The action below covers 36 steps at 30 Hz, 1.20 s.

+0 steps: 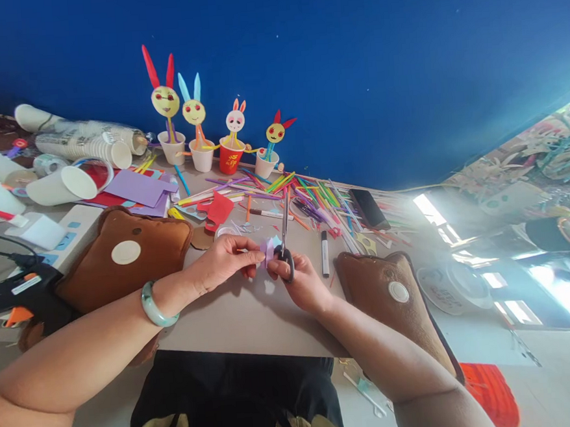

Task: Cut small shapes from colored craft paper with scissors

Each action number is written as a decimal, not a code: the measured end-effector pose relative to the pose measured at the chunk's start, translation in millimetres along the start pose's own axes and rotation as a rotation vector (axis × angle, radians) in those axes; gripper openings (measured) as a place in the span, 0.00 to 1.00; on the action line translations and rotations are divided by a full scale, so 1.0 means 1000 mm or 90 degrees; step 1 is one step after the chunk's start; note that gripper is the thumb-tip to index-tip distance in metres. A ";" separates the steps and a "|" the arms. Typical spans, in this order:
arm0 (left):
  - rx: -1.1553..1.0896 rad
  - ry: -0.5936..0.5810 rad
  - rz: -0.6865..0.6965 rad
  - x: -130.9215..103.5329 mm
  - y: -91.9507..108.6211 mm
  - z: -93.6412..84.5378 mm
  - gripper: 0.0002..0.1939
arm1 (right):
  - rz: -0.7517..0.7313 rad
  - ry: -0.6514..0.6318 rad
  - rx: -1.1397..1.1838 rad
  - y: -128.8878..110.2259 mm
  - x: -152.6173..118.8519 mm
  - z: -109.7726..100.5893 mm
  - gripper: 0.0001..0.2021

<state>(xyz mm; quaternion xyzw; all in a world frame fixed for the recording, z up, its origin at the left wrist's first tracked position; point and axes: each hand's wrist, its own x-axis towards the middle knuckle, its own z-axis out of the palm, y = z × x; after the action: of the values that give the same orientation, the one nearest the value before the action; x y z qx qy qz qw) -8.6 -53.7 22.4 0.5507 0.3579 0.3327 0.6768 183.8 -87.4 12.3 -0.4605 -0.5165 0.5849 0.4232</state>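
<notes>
My left hand (232, 259), with a pale green bangle on its wrist, pinches a small purple paper piece (269, 250) above the table. My right hand (302, 280) grips black-handled scissors (286, 256), their blades pointing up and away. The scissors are close beside the purple piece, and a bit of light blue paper (276, 241) shows between the hands. Whether the blades touch the paper is hard to tell.
Brown cushions (126, 250) (385, 291) flank the hands. A glue gun (27, 290) lies at left. Behind are colored sticks (313, 192), a marker (325, 253), a phone (370, 209), purple paper (141, 186) and rabbit figures in cups (232, 155).
</notes>
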 end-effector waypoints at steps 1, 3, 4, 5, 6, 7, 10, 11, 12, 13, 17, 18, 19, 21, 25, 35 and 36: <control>-0.003 0.009 -0.006 0.000 -0.001 -0.001 0.12 | -0.001 0.011 -0.004 -0.001 0.000 0.000 0.17; -0.008 0.027 -0.015 0.002 -0.002 -0.002 0.13 | 0.002 0.028 -0.002 -0.001 0.001 0.001 0.17; -0.011 0.035 -0.018 0.002 -0.003 -0.002 0.13 | 0.007 0.034 0.002 -0.001 0.002 0.001 0.17; -0.014 0.042 -0.020 0.003 -0.004 -0.003 0.13 | 0.013 0.040 0.006 -0.001 0.003 0.001 0.17; -0.016 0.049 -0.022 0.003 -0.005 -0.003 0.13 | 0.019 0.046 0.010 -0.001 0.003 0.001 0.17; -0.019 0.056 -0.024 0.004 -0.005 -0.003 0.13 | 0.024 0.051 0.015 0.000 0.004 0.001 0.17; -0.030 0.076 -0.030 0.005 -0.004 -0.002 0.14 | 0.029 0.059 0.033 -0.001 0.004 0.001 0.17; -0.036 0.083 -0.032 0.005 -0.002 -0.002 0.15 | 0.028 0.060 0.035 -0.001 0.004 0.002 0.17; -0.043 0.089 -0.035 0.005 -0.001 -0.002 0.15 | 0.028 0.061 0.034 -0.002 0.004 0.002 0.17; -0.050 0.097 -0.037 0.005 0.000 -0.002 0.16 | 0.028 0.063 0.030 -0.003 0.004 0.002 0.17; -0.059 0.111 -0.038 0.006 0.001 -0.002 0.17 | 0.018 0.077 0.010 -0.004 0.004 0.002 0.18; -0.055 0.110 -0.037 0.006 0.000 -0.002 0.17 | 0.014 0.079 0.005 -0.004 0.004 0.002 0.18; -0.048 0.108 -0.037 0.006 -0.001 -0.003 0.17 | 0.009 0.080 -0.002 -0.003 0.004 0.002 0.18; -0.023 0.111 -0.030 0.007 -0.003 -0.003 0.15 | 0.001 0.082 -0.021 -0.002 0.005 0.001 0.18; 0.104 0.150 0.023 0.006 0.007 -0.012 0.12 | -0.028 0.098 -0.055 0.003 0.007 -0.002 0.18; 0.430 0.236 0.008 0.013 0.029 -0.092 0.08 | -0.041 0.103 -0.053 0.004 0.008 -0.001 0.16; 0.411 0.216 -0.004 0.014 0.027 -0.094 0.08 | -0.045 0.105 -0.053 0.005 0.009 -0.001 0.16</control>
<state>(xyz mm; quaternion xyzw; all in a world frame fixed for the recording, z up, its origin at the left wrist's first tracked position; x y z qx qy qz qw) -82.4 10.3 34.1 0.6720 0.5533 0.2869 0.4000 183.0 -79.2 6.8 -0.5056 -0.5195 0.5079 0.4654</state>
